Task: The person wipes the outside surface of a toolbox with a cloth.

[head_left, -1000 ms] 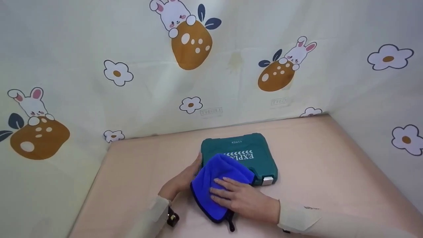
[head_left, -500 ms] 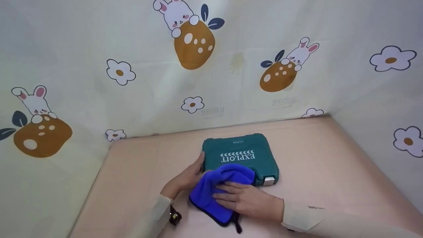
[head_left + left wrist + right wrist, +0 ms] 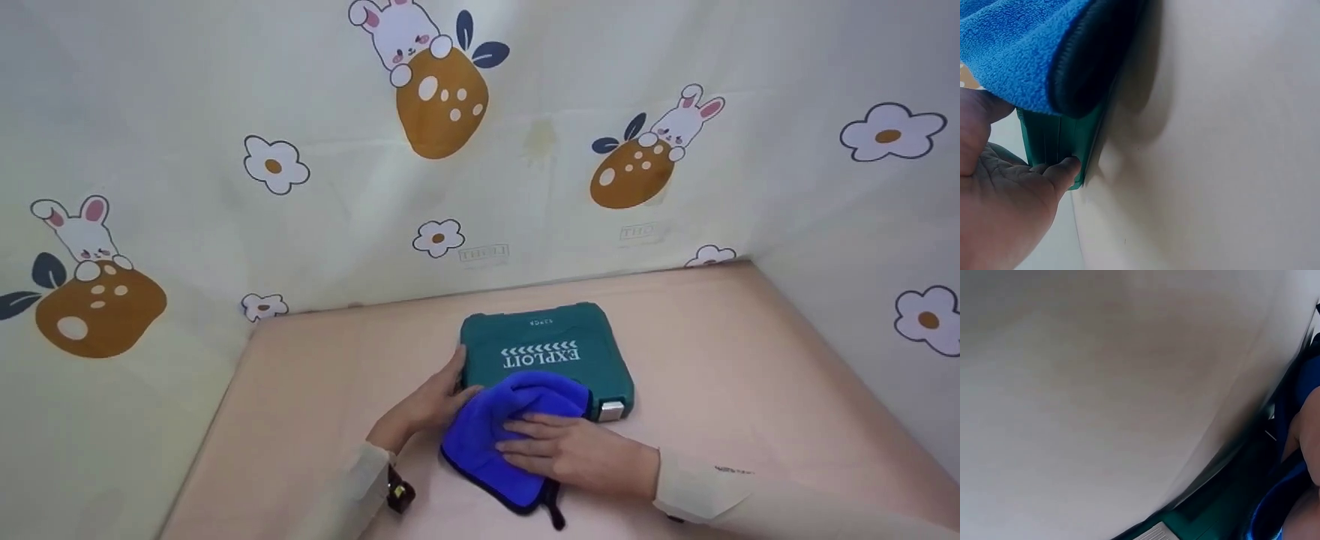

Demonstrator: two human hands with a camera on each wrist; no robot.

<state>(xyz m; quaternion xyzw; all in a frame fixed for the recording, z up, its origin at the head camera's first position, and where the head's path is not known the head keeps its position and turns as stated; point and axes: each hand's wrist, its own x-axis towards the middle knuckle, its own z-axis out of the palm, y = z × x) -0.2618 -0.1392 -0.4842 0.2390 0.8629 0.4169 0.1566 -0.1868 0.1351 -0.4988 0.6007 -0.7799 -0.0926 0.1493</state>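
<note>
A green plastic case (image 3: 544, 334) lettered EXPLOIT lies flat on the table, its text upside down to me. My left hand (image 3: 431, 401) holds its left side, thumb by the front corner and fingers against the side wall (image 3: 1050, 138). Draped over the front edge is a blue cloth (image 3: 480, 457) with dark trim and a small black loop (image 3: 553, 510). My right hand (image 3: 581, 454) presses on this cloth with straight fingers; its thumb is hidden. In the right wrist view, part of the hand (image 3: 1310, 439) shows at the right edge beside the cloth.
A silver latch (image 3: 611, 410) shows at the case's front right. The pale pink table (image 3: 735, 390) meets a curtain (image 3: 337, 210) printed with rabbits and flowers behind and at the sides. A small dark device (image 3: 400, 493) sits at the left wrist.
The right hand has drawn the cloth toward me and to the right, uncovering the lettering on the case. The left hand has stayed at the case's left side.
</note>
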